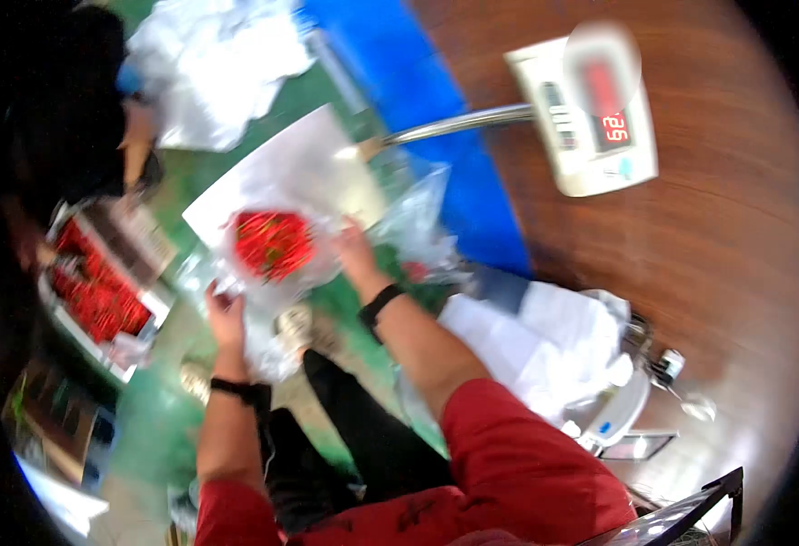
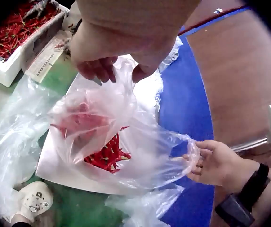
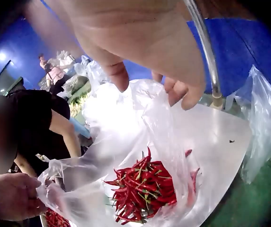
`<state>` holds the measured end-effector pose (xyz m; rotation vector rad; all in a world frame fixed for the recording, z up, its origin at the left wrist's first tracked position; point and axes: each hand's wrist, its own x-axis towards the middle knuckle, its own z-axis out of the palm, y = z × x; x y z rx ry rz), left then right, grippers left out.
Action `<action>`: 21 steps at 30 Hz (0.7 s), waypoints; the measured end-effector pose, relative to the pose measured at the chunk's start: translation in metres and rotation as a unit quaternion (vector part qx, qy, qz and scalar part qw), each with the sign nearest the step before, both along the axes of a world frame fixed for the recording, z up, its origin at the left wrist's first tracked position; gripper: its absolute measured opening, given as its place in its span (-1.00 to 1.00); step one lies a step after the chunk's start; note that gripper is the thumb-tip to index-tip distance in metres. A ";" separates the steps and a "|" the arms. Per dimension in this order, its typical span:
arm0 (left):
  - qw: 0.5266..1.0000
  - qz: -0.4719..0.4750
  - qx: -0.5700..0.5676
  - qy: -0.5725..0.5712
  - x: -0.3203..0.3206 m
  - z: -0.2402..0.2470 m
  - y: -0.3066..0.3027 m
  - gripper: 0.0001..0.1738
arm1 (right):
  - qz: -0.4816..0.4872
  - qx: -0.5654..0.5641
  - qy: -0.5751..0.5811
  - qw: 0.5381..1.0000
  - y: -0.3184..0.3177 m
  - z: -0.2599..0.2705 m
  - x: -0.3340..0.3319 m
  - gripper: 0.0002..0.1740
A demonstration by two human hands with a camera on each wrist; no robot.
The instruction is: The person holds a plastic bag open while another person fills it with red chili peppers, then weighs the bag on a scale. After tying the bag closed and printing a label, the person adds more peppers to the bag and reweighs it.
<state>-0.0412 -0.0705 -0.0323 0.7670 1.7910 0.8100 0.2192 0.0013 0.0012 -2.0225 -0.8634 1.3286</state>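
A clear plastic bag stands with its mouth spread over a white scale pan. Red chilli peppers lie heaped inside it. My left hand grips the bag's rim on the left, fingers curled into the film in the right wrist view. On the opposite side my right hand pinches the rim between thumb and fingers. Some chillies are blurred behind the film in the left wrist view.
A white foam box of chillies stands at left, beside a person in black. A scale display on a metal pole rises at right above brown flooring. Loose plastic bags lie around the pan.
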 end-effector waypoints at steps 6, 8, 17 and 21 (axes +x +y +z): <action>0.997 -0.002 0.042 0.058 0.027 0.036 0.017 -0.23 | -0.058 0.086 -0.111 0.988 0.013 0.054 0.021 -0.33; 0.994 -0.009 0.047 0.096 0.032 0.041 0.020 -0.17 | -0.113 0.186 -0.094 0.972 0.022 0.085 0.042 -0.43; 1.000 -0.003 -0.019 0.023 0.038 0.017 0.015 -0.69 | 0.163 0.024 0.148 0.975 -0.001 0.045 0.004 -0.85; 0.992 0.077 -0.001 -0.095 0.019 0.020 0.010 -0.79 | 0.364 0.117 -0.159 0.910 -0.011 -0.048 -0.067 -0.63</action>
